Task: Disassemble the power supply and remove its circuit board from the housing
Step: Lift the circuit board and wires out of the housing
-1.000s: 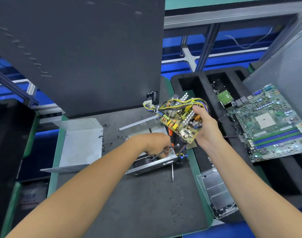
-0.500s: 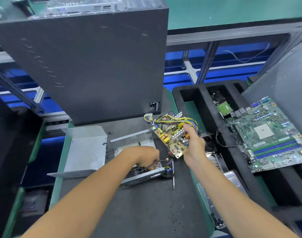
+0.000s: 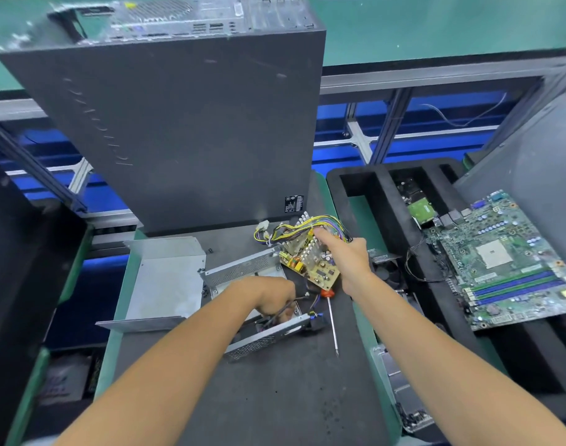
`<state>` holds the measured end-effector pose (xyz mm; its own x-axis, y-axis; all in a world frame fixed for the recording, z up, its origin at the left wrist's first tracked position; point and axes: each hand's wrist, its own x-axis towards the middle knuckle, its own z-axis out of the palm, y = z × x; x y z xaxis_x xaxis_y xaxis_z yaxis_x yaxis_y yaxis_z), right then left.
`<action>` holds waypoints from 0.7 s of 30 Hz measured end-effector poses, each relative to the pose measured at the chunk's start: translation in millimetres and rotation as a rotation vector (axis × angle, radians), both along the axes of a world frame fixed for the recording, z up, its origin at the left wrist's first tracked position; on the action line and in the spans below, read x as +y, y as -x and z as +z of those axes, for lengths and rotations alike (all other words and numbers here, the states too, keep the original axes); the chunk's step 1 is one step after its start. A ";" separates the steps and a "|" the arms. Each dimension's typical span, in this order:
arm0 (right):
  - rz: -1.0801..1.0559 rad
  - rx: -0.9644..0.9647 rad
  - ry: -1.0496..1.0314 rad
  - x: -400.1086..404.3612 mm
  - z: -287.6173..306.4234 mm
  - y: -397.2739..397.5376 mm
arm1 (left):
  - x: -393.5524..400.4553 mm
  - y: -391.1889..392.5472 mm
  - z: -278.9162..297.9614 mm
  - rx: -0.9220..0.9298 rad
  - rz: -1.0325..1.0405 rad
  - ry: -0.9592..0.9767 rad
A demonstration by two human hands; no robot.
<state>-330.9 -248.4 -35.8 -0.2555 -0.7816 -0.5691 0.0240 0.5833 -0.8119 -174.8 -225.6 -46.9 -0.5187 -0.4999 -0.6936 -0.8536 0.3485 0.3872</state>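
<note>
The yellow power supply circuit board (image 3: 310, 263) with heat sinks and a yellow, black and purple wire bundle (image 3: 294, 228) is out of the housing, low over the dark mat. My right hand (image 3: 343, 252) grips it from the right side. The open silver housing (image 3: 262, 339) lies just left of it. My left hand (image 3: 272, 296) reaches into the housing, its fingers curled around black wires there. The housing's bent metal cover (image 3: 165, 278) lies to the left.
A screwdriver (image 3: 331, 320) with an orange handle lies on the mat right of the housing. A dark computer tower (image 3: 185, 123) stands behind. A black foam tray (image 3: 372, 201) at right holds a green motherboard (image 3: 507, 262). Small screws lie near the cover.
My right hand has lowered the circuit board from mid-air down toward the mat beside the housing. My left hand stays in the housing. The camera view has tilted upward.
</note>
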 end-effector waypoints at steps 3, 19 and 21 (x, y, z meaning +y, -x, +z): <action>0.028 -0.033 -0.047 -6.4 0.3 6.0 | -1.2 -1.3 -0.5 0.011 0.016 -0.023; 0.240 -0.330 -0.024 14.1 -9.6 54.8 | 12.3 -5.1 13.5 0.039 0.118 -0.006; 0.398 -0.254 0.001 19.9 -18.6 55.4 | 9.0 -7.0 18.2 0.100 0.181 -0.016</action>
<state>-386.3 -228.6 -54.5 0.2117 -0.7908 -0.5743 -0.0033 0.5871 -0.8095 -167.8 -216.6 -28.7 -0.4877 -0.5809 -0.6517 -0.8590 0.1860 0.4770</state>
